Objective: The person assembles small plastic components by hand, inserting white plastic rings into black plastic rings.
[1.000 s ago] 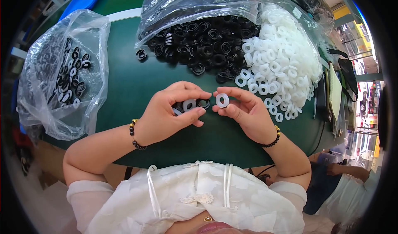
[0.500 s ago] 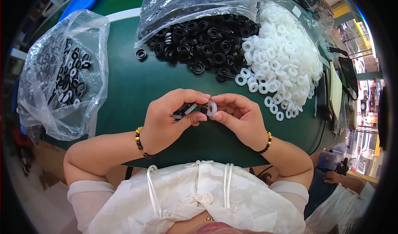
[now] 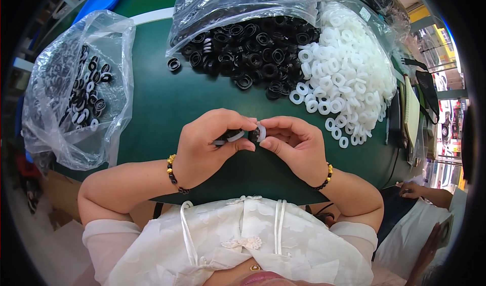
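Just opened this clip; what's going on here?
A person has both hands close together over a green table. The left hand holds some small black and white parts; the right hand pinches a white ring against a black ring. Ahead lie a black ring pile and a white ring pile. A clear bag at the left contains black and white pieces.

We've got a blue item (image 3: 104, 1) between 10 and 11 o'clock, near a white strip (image 3: 153, 16) toward 11. At 3, we see a pale notebook (image 3: 411, 112), standing on edge; black strapped item (image 3: 427, 86) just beside it. Yellow panel (image 3: 419, 13) at 2. Around 4 we have a co-worker (image 3: 402, 235) in white.
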{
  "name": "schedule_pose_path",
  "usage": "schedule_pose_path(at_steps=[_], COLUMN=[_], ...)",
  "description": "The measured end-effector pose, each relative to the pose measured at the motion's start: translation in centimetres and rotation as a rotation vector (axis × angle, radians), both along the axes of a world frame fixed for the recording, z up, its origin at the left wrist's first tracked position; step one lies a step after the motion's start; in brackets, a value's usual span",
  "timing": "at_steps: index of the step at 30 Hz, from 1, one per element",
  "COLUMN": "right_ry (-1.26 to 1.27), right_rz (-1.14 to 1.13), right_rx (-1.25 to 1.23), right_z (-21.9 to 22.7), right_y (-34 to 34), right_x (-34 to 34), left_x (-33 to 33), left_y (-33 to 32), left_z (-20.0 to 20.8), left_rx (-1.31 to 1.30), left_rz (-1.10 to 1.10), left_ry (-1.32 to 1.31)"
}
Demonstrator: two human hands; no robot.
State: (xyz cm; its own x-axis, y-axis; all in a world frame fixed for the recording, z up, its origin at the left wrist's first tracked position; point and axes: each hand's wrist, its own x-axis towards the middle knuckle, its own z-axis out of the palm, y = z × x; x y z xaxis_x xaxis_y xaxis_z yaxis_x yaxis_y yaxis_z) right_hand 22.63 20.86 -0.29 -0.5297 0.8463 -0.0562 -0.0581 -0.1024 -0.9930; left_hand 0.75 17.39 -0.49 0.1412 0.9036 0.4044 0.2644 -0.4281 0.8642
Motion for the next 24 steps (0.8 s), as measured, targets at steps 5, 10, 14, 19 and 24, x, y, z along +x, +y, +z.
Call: schedule_pose_path(at_steps=[5,10,14,19,24], right_ry=[0.000,-0.025,-0.035,-0.041,-0.018], right_rz=[-0.016,-0.040,-0.024,0.011,0.015], right_rx=[0.096,0.328,0.371,0.348,0.303], right_z=[-0.4,-1.1,-0.8,-0.4,-0.4], right_y=[-0.1,0.1,0.2,0.1,0.0], right_x=[0.0,0.1,0.1,0.2,0.2], left_x=[0.0,-0.1,-0.2,0.0,-0.1], left_y=[0.2,0.3,0.3,0.2,0.2], left_z=[0.0,0.1,-0.3,-0.2,-0.2], left_rx=[0.084,0.097,0.078,0.121,0.159], left_rz=[-0.020,-0.001,-0.011,-0.021,-0.047], left_ry=[0.053,0.079,0.057,0.005,0.026])
